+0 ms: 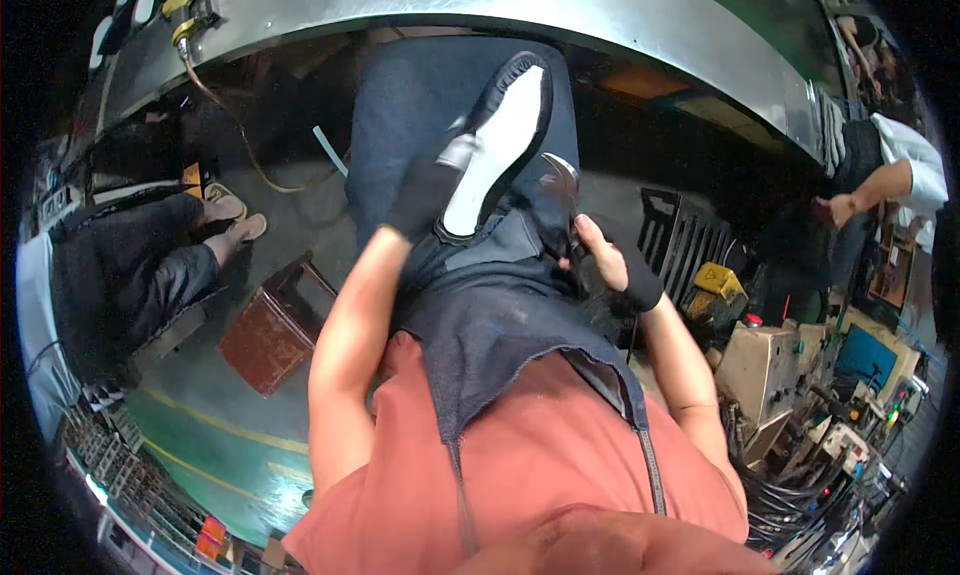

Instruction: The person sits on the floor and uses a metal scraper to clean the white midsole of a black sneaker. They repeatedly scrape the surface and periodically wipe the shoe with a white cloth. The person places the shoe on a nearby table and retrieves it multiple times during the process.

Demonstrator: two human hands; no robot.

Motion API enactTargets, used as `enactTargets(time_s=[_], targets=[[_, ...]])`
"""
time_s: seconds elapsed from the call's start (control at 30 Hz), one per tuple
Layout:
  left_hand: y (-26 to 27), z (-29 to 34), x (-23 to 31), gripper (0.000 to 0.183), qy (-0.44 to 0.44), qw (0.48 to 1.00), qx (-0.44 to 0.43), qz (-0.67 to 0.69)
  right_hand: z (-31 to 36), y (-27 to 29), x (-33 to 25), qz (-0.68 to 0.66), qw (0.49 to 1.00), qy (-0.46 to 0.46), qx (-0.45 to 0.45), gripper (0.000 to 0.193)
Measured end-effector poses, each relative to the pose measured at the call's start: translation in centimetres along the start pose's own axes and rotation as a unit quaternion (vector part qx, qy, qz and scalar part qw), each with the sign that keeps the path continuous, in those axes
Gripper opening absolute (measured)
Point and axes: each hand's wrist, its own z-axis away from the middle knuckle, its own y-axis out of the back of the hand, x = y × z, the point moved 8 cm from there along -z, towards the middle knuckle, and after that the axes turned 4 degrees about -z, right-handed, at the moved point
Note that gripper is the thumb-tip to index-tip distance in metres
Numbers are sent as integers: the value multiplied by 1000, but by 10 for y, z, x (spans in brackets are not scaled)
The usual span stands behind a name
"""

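Note:
A black shoe upper lies sole side up across my lap, its gathered edge folded around a white insole board. Its toe points away from me, slightly to the right. My left hand, in a dark fingerless glove, grips its left side; a blurred whitish patch shows at the fingertips. Just right of the shoe, my right hand, also gloved, is closed around the dark handle of a hammer with a curved metal head. That head is apart from the shoe. Dark blue cloth lies beneath the work.
A metal bench curves across the far side, with a yellow tool and hose at its left. A brown stool stands left. Another person's legs are farther left, another person's arm at right. Machinery fills the near right.

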Motion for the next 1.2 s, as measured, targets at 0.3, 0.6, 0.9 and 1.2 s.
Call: enactTargets(time_s=[0.3, 0.6, 0.9, 1.2], targets=[[-47, 37, 10, 75, -141, 982, -9, -125, -47, -21, -107, 582, 790, 162, -104, 41], [-48, -14, -29, 59, 96, 938, -70, 325, -92, 12, -71, 554, 755, 345, -67, 41], [-30, -25, -12, 81, -138, 962, 130, -198, -35, -53, -151, 693, 672, 229, -126, 36], [-12, -35, 12, 46, -216, 928, -29, -301, -56, -16, -70, 353, 913, 171, -111, 44]])
